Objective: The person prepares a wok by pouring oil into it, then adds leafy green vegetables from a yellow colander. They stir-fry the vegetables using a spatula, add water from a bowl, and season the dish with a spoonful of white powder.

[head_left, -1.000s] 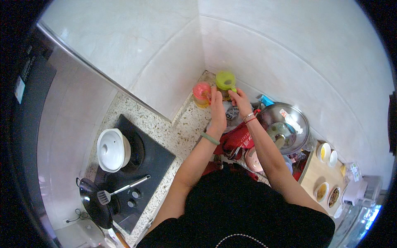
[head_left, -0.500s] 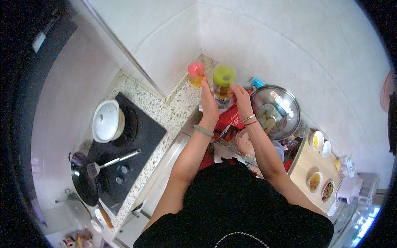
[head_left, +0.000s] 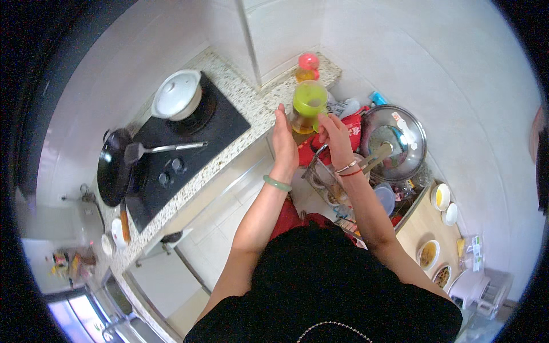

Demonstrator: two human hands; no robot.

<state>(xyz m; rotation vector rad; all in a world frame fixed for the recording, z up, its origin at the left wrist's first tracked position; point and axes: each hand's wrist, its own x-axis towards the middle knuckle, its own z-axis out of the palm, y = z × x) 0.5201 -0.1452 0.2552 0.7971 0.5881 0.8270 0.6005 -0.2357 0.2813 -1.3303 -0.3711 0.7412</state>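
1. The right hand [head_left: 338,140] was closed, its fingers curled around the handle [head_left: 315,128] of a green-topped jug [head_left: 310,98].
2. That jug, clear below with amber liquid inside, was just beyond the right hand's fingertips and to their left.
3. The left hand [head_left: 285,147] was open and empty, fingers straight and together, beside the jug's left side; whether it touched the jug could not be told.
4. Beyond both hands, a red-topped container [head_left: 308,62] stood on the speckled counter [head_left: 280,86].
5. Near the right hand, on its right, lay a red bag [head_left: 355,130], with a large round lid [head_left: 414,150] farther right.
6. Well to the left hand's left, a black hob [head_left: 200,166] bore a white lidded pot [head_left: 177,94]; a spatula [head_left: 171,148] lay nearer.
7. Well apart from the right hand, toward the body and to the right, small bowls stood on a wooden board [head_left: 412,234].
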